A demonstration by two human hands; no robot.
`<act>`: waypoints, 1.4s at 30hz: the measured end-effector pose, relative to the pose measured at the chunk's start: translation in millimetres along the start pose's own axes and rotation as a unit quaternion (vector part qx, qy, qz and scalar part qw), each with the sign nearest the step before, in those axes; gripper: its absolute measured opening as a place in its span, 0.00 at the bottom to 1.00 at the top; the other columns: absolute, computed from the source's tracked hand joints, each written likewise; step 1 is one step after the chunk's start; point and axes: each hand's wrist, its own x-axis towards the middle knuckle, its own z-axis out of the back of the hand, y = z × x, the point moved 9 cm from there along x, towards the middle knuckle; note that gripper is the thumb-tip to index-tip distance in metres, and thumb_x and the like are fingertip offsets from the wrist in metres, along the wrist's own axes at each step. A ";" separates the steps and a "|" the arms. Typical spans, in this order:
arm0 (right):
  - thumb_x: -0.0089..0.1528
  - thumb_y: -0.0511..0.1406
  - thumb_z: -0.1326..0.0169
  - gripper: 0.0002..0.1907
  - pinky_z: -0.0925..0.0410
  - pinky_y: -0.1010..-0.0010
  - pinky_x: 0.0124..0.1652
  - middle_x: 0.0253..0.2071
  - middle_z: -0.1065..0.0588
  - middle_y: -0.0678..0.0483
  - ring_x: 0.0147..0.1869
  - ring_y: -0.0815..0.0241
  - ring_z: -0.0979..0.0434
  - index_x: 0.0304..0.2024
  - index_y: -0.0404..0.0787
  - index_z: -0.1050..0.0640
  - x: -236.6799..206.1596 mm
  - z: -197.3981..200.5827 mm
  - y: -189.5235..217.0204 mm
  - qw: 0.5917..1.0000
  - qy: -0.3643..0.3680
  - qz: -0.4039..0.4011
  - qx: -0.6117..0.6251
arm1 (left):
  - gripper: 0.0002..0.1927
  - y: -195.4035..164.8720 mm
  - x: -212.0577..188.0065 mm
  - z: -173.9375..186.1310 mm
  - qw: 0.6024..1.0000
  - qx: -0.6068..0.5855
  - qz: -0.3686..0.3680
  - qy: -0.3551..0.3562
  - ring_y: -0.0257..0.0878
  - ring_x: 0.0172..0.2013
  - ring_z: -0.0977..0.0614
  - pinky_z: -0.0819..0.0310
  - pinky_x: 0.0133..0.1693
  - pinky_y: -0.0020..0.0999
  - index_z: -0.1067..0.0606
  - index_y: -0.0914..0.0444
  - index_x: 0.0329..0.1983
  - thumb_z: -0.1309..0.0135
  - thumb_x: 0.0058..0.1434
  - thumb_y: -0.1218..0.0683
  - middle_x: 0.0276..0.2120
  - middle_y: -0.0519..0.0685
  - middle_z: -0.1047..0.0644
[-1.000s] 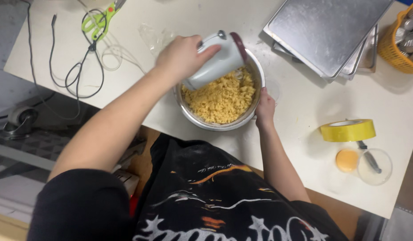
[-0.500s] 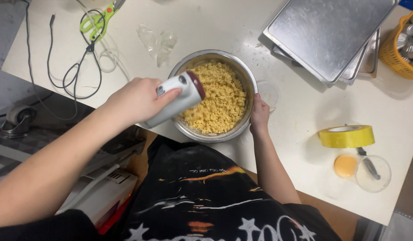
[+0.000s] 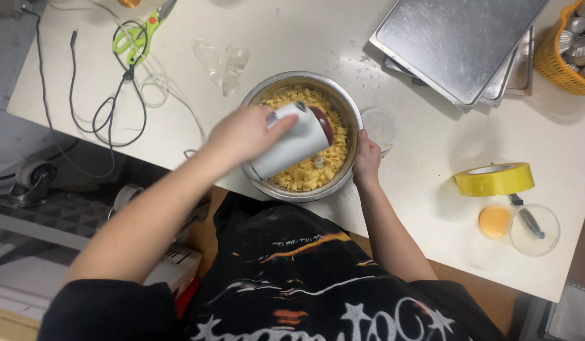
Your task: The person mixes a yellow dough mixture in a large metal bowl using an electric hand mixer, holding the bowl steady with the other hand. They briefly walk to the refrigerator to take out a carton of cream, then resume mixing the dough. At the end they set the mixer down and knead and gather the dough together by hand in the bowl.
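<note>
A steel mixing bowl (image 3: 286,85) full of yellow crumbly dough (image 3: 318,170) sits near the front edge of a white table (image 3: 431,126). My left hand (image 3: 245,132) grips a white hand mixer (image 3: 292,142) with a dark red end, tilted over the near left part of the bowl. Its beaters reach into the dough and are mostly hidden. My right hand (image 3: 367,158) presses against the bowl's right rim.
Stacked metal baking trays (image 3: 457,44) lie at the back right beside an orange basket of small tins (image 3: 570,50). Yellow tape (image 3: 494,179), an egg yolk (image 3: 494,221) and a small clear dish (image 3: 534,228) lie right. Green scissors (image 3: 136,35) and a black cable (image 3: 103,113) lie left.
The mixer has swung from the bowl's far side to its left edge and now back over the near left part. The right hand stays on the rim.
</note>
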 end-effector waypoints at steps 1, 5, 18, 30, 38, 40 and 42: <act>0.73 0.46 0.55 0.24 0.31 0.75 0.39 0.35 0.21 0.54 0.37 0.68 0.26 0.38 0.32 0.19 -0.7 0.0 0.7 1.000 -0.002 -0.002 0.004 | 0.33 -4.3 -2.8 -6.9 1.000 -0.002 -0.016 0.003 0.50 0.30 0.16 0.22 0.35 0.45 0.19 0.63 0.37 0.56 0.66 0.31 0.26 0.57 0.18; 0.72 0.46 0.54 0.24 0.32 0.75 0.38 0.34 0.21 0.55 0.36 0.69 0.27 0.36 0.34 0.19 -2.7 1.3 0.0 1.000 -0.014 -0.009 -0.003 | 0.27 -2.2 -17.7 -28.2 0.983 -0.164 -0.060 0.064 0.40 0.23 0.20 0.26 0.29 0.37 0.21 0.65 0.37 0.57 0.68 0.37 0.23 0.50 0.22; 0.72 0.47 0.54 0.24 0.34 0.75 0.35 0.31 0.22 0.56 0.33 0.69 0.30 0.34 0.36 0.20 -0.1 7.8 -14.6 0.999 -0.019 -0.021 -0.024 | 0.13 52.7 -71.1 -73.1 0.862 -0.468 0.106 0.163 0.31 0.18 0.31 0.35 0.20 0.29 0.29 0.63 0.43 0.61 0.68 0.50 0.24 0.44 0.29; 0.76 0.44 0.54 0.19 0.38 0.76 0.33 0.33 0.27 0.51 0.35 0.65 0.31 0.47 0.32 0.27 -94.1 17.3 47.6 0.982 0.137 -0.019 -0.127 | 0.19 -34.9 -61.4 -112.1 0.803 -0.562 -0.075 0.182 0.30 0.27 0.26 0.31 0.26 0.27 0.31 0.64 0.57 0.53 0.69 0.48 0.34 0.44 0.26; 0.64 0.34 0.45 0.20 0.29 0.69 0.49 0.47 0.22 0.52 0.49 0.64 0.23 0.57 0.32 0.26 -132.1 -13.8 94.2 0.979 0.149 -0.088 -0.111 | 0.49 -100.7 -74.5 -110.0 0.832 -0.412 -0.368 0.046 0.53 0.68 0.37 0.35 0.64 0.42 0.60 0.75 0.76 0.41 0.73 0.48 0.66 0.70 0.40; 0.64 0.34 0.46 0.19 0.29 0.70 0.48 0.46 0.22 0.51 0.47 0.64 0.22 0.56 0.32 0.26 -137.0 -13.3 100.4 0.977 0.147 -0.094 -0.123 | 0.36 -80.3 -69.0 -108.3 0.872 -0.316 -0.372 0.038 0.50 0.63 0.29 0.33 0.63 0.42 0.41 0.68 0.71 0.42 0.68 0.47 0.61 0.61 0.29; 0.63 0.34 0.47 0.17 0.28 0.69 0.42 0.43 0.22 0.51 0.41 0.63 0.22 0.53 0.33 0.25 -143.7 -10.8 100.7 0.978 0.123 -0.115 -0.124 | 0.25 -41.2 -51.4 -93.7 0.899 -0.248 -0.362 -0.004 0.49 0.61 0.24 0.33 0.63 0.43 0.27 0.62 0.63 0.42 0.65 0.48 0.58 0.55 0.23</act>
